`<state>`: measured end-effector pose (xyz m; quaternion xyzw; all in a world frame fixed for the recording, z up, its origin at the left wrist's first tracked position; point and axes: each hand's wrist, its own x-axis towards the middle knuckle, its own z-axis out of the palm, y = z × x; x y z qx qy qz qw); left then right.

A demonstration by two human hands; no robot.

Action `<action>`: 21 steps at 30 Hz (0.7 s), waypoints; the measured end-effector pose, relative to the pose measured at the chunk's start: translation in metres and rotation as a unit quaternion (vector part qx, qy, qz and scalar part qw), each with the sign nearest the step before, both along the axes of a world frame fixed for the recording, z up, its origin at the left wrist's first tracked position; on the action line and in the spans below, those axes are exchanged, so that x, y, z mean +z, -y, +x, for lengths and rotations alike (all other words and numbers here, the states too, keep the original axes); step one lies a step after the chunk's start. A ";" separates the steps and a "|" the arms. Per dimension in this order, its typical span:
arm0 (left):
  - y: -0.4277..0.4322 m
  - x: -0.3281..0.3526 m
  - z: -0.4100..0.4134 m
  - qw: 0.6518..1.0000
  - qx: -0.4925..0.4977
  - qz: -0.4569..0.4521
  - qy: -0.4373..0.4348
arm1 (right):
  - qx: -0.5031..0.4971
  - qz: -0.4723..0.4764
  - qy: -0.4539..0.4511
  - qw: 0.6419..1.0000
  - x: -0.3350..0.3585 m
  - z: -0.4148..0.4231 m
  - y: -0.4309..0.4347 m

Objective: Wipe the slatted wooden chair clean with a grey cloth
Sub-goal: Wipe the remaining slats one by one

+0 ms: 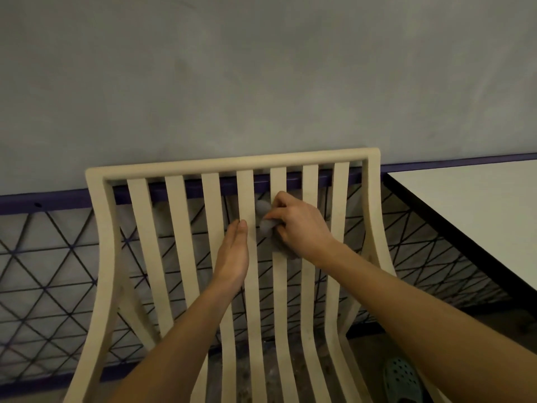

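- The grey cloth (265,221) is bunched up in the gap between the middle slat and the next one to its right, high on the backrest of the slatted wooden chair (232,162), a little below the top rail.
- The right hand (302,225) has its fingers curled round the cloth, pinching it against that slat. It looks wrapped that way so the slat's narrow side gets wiped as well as its face.
- The left hand (234,254) lies flat, fingers straight and pressed together, with the fingertips on the middle slat. My read is that it's bracing the backrest against the rubbing.
- I'd call this slat-by-slat work, mid-backrest. I can't tell which slats are already clean.
- Behind the backrest is a black wire lattice (52,257) under a purple rail, with a grey wall (261,82) above.
- The black-edged corner of a white table (479,205) sits just beside the chair's right post.
- A green clog (402,382) shows below the chair's front right corner.
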<state>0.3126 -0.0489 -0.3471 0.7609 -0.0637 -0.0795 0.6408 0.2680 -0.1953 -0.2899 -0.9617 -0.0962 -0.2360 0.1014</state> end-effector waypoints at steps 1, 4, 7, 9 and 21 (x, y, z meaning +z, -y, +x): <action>0.000 -0.001 0.000 1.000 -0.001 -0.001 0.002 | 0.004 -0.009 0.004 1.000 0.002 0.000 -0.001; 0.001 -0.002 0.002 1.000 -0.004 0.004 0.000 | -0.011 0.000 0.077 0.997 0.028 0.010 0.005; 0.000 -0.004 0.003 1.000 -0.001 0.002 0.001 | -0.034 0.008 0.124 0.992 0.049 0.021 0.011; 0.000 -0.003 0.003 1.000 -0.002 0.005 0.002 | -0.037 -0.013 0.101 0.994 0.041 0.016 0.012; 0.000 -0.011 0.009 1.000 -0.003 0.018 -0.018 | -0.049 -0.041 0.067 0.996 0.025 0.007 0.014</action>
